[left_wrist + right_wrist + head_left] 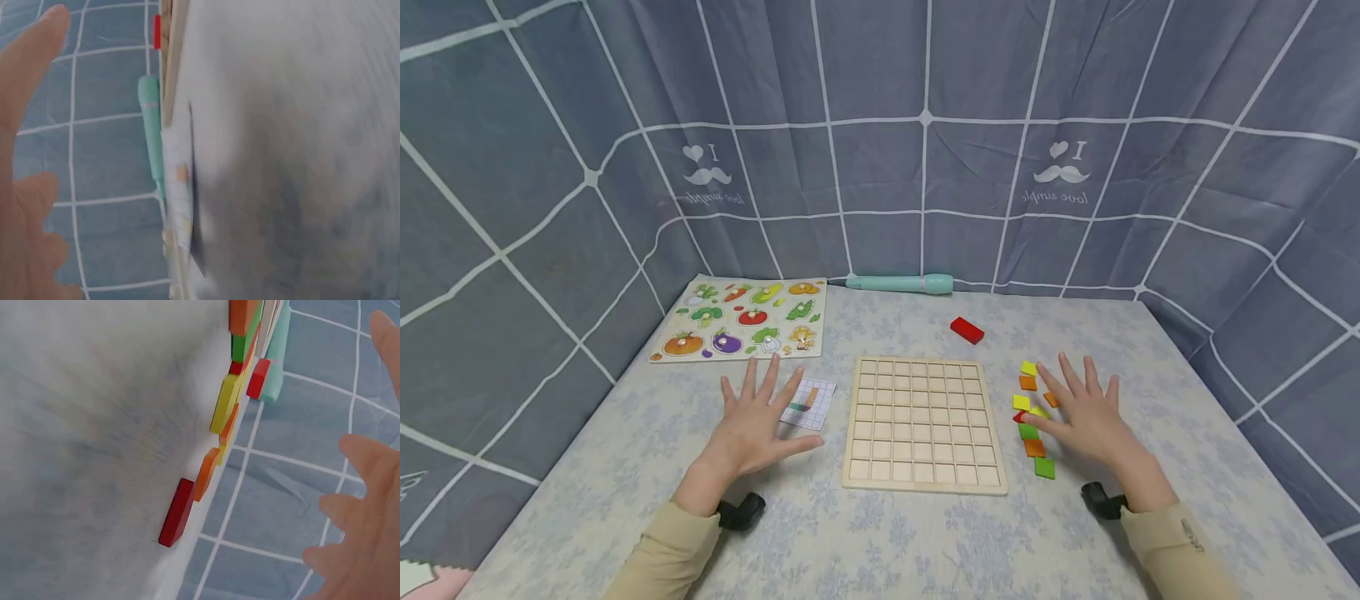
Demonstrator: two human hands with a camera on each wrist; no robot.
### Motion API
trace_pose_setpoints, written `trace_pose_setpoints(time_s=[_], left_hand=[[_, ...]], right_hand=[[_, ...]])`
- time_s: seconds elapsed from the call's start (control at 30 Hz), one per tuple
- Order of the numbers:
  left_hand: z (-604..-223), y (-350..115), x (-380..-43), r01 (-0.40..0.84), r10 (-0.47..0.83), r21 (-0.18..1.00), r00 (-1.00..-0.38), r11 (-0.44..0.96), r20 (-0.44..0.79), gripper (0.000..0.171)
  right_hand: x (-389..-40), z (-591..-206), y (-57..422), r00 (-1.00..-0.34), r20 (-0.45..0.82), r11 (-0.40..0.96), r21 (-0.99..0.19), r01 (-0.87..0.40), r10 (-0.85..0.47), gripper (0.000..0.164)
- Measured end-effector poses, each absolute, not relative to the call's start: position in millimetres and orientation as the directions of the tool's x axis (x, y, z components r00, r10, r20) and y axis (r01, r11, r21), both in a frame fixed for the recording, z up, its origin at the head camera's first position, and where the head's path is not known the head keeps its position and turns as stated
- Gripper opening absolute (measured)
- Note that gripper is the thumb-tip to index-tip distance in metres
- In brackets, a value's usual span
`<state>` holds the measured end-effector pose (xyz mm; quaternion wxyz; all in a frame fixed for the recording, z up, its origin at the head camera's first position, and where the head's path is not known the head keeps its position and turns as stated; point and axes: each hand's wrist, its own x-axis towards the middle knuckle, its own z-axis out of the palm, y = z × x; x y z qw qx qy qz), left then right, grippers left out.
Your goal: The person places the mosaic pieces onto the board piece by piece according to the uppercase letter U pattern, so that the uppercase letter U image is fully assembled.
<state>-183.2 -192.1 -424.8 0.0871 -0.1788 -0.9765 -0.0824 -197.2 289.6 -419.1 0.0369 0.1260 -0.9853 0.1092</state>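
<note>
My left hand [748,429] hovers palm down with fingers spread, beside a small gridded card [824,398] showing a coloured figure. On the right, my right hand [1093,423] has its fingers spread too, and holds nothing. Its thumb overlaps a cluster of small flat tiles in the head view, among them a green tile [1044,468], an orange tile [1034,448] and a yellow tile [1021,402]. A dark red tile [177,512] shows in the right wrist view. Between the hands lies a square wooden grid board [925,486], its cells bare.
Behind the board lies a red rectangular block [967,330]. A mint-green rod-shaped object [895,284] with a thin tip rests by the curtain [880,167]. At the back left is a vegetable peg puzzle [737,340]. A patterned cloth [925,542] covers the table.
</note>
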Motion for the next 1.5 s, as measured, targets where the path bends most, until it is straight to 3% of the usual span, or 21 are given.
trace_pose_setpoints(time_s=[0.17,0.37,0.53,0.63,0.8,1.03,1.5], left_hand=[[-418.8,-181.5,-173.6,0.422,0.390,0.238,-0.904,0.875,0.174,0.103],[-427.9,-163.9,-154.6,0.535,0.510,0.495,-0.837,0.684,0.200,0.094],[-447.3,-149.6,-144.1,0.464,0.544,0.711,-0.828,0.529,0.136,0.084],[-455.4,-145.2,-141.1,0.401,0.539,0.765,-0.838,0.503,0.085,0.081],[-462.3,-143.0,-140.7,0.406,0.524,0.747,-0.847,0.526,0.091,0.079],[-466.4,-142.9,-145.7,0.510,0.536,0.635,-0.826,0.579,0.175,0.072],[-468.1,-144.6,-148.6,0.582,0.571,0.550,-0.792,0.598,0.218,0.068]], right_hand=[[-211.9,-411.0,291.9,-0.967,0.079,0.920,-0.298,-0.255,-0.243,0.088],[-238.0,-404.8,300.1,-0.972,0.048,0.832,-0.508,-0.223,-0.231,0.084],[-257.8,-409.8,303.4,-0.988,0.019,0.757,-0.641,-0.128,-0.151,0.074],[-267.0,-416.9,303.9,-0.993,-0.005,0.701,-0.709,-0.077,-0.114,0.069],[-279.6,-430.0,307.6,-0.995,-0.056,0.643,-0.766,-0.011,-0.084,0.064],[-292.4,-443.1,315.8,-0.981,-0.186,0.623,-0.774,0.115,-0.049,0.065],[-294.7,-452.6,318.9,-0.978,-0.163,0.606,-0.794,0.052,-0.129,0.057]])
